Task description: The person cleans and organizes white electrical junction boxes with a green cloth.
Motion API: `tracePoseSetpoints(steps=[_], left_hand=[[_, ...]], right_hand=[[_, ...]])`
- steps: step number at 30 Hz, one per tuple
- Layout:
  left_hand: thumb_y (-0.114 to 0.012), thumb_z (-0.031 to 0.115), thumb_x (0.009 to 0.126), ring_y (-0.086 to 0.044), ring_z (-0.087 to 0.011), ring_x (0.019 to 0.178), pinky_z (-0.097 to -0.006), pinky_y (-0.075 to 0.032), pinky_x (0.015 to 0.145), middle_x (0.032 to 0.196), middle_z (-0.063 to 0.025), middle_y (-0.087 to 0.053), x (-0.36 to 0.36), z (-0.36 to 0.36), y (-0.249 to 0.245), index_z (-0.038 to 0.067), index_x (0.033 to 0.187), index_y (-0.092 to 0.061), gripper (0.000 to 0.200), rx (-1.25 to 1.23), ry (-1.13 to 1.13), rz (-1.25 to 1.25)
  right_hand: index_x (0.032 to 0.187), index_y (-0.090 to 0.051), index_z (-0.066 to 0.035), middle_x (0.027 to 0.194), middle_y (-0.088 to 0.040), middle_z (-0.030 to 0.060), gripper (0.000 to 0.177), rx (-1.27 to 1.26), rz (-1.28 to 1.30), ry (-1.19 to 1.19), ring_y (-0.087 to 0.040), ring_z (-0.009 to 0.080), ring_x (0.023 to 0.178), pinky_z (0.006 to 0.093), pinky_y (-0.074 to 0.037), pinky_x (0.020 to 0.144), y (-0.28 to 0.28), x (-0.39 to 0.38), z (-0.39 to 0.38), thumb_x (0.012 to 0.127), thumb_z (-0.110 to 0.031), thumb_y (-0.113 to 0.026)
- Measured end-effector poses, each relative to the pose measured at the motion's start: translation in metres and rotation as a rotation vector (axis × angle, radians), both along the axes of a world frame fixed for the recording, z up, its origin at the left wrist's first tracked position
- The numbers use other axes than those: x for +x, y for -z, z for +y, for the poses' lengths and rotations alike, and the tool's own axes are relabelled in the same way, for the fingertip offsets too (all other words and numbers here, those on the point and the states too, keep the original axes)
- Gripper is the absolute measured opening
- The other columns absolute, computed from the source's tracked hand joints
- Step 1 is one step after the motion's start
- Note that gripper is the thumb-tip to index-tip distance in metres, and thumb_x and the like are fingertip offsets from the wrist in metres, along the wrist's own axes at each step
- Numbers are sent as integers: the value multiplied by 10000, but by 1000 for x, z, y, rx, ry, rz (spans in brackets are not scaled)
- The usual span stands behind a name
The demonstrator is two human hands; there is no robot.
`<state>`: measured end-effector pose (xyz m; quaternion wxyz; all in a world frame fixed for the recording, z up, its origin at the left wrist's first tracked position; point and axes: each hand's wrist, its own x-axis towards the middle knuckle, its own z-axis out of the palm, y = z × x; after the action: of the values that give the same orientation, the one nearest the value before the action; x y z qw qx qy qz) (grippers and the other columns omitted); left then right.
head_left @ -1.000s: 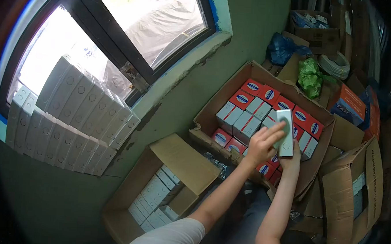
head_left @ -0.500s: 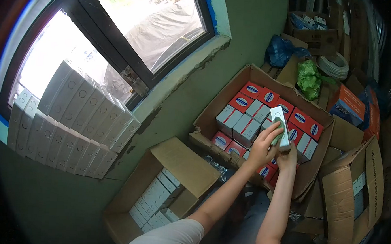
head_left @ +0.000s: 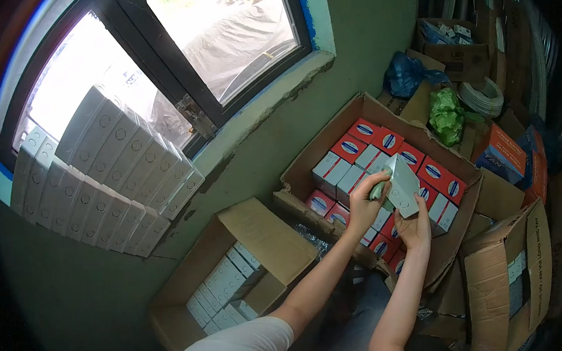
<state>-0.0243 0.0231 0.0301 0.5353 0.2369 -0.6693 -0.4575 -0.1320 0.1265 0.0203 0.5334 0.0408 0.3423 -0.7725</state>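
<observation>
Over a large carton, both hands hold a white plastic electrical box (head_left: 402, 189) with round knockout marks on its sides. My left hand (head_left: 366, 199) is closed at the box's left side, with a bunched pale green cloth (head_left: 377, 192) between its fingers. My right hand (head_left: 413, 229) grips the lower right end of the box from below. Beneath the hands, the open cardboard carton (head_left: 294, 171) is filled with red-and-white packs (head_left: 388, 140) bearing blue oval labels.
Similar white boxes (head_left: 105, 141) stand stacked on the windowsill at left. An open carton (head_left: 262, 228) below holds more of them. Another open carton (head_left: 487, 294) stands at right. A green plastic bag (head_left: 445, 114), a blue bag (head_left: 405, 77) and a cable coil (head_left: 482, 97) lie behind.
The white box has been turned so that a broad side now faces up. My left hand has shifted to its left edge, while my right hand still supports the lower end.
</observation>
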Motion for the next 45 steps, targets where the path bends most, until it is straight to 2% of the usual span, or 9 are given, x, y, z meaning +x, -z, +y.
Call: tracePoseSetpoints(steps=[5, 6, 9, 17, 21, 30, 33, 41, 45], left_hand=[[-609, -81, 793, -603, -256, 1134, -336, -470, 937, 1252, -170, -601, 4, 13, -12, 55, 1273, -570, 500, -95, -48, -30], [-579, -127, 639, -598, -334, 1017, -363, -478, 882, 1289, -138, -578, 6, 12, -11, 68, 1360, -484, 753, -245, -48, -99], [-586, -111, 658, -593, -338, 1095, -360, -467, 907, 1354, -163, -528, 7, 16, -8, 56, 1318, -533, 682, -312, 85, -319], [-612, -34, 707, -540, -306, 839, -371, -479, 813, 1418, -111, -472, -12, 37, 4, 71, 1387, -451, 707, -492, 333, -378], [-581, -95, 679, -569, -343, 918, -382, -470, 835, 1383, -186, -489, -7, 24, 4, 8, 1416, -397, 766, -255, 102, -230], [-624, -39, 668, -465, -256, 772, -356, -454, 773, 1407, -90, -498, -3, 33, -4, 102, 1266, -576, 616, -787, 192, -395], [-612, -84, 598, -491, -271, 778, -329, -464, 764, 1383, -124, -517, -3, 27, -9, 103, 1258, -585, 687, -541, -16, -303], [-624, -39, 642, -469, -220, 738, -315, -460, 709, 1381, -80, -521, -12, 49, -2, 94, 1257, -572, 631, -798, 262, -346], [-637, -40, 678, -456, -236, 720, -324, -464, 719, 1388, -97, -514, -9, 29, 1, 79, 1264, -565, 602, -585, 1, -338]], right_hand=[[1280, -468, -27, 1208, -549, 137, 436, -137, -68, 62, -570, 243, 1081, 385, -489, 952, -25, 11, -4, 937, -292, -518], [1287, -458, -12, 1212, -544, 150, 444, -178, -101, 93, -567, 253, 1092, 394, -486, 959, -19, 6, -5, 941, -286, -508], [1293, -443, 9, 1213, -537, 160, 455, -195, -64, 235, -557, 267, 1114, 408, -481, 967, -8, -4, -2, 950, -286, -491], [1312, -432, -15, 1261, -506, 124, 565, -104, 83, 248, -516, 233, 1162, 384, -435, 968, 2, -9, 7, 948, -445, -481], [1301, -443, -11, 1266, -510, 127, 541, -167, 51, 354, -518, 220, 1162, 374, -443, 969, -11, -1, -4, 950, -419, -500], [1234, -511, -15, 1213, -555, 119, 479, -43, 57, 261, -591, 223, 1048, 387, -509, 851, -25, -2, 10, 963, -408, -495], [1234, -512, -15, 1210, -554, 122, 475, -149, 44, 317, -601, 218, 1025, 379, -516, 835, -30, -2, 6, 964, -405, -499], [1272, -496, -21, 1169, -549, 111, 583, 34, 183, 268, -577, 224, 1047, 388, -489, 871, -29, -5, 17, 923, -488, -528], [1301, -455, 1, 1243, -525, 145, 527, -211, -73, 297, -548, 233, 1127, 380, -471, 952, -15, -12, 10, 969, -407, -480]])
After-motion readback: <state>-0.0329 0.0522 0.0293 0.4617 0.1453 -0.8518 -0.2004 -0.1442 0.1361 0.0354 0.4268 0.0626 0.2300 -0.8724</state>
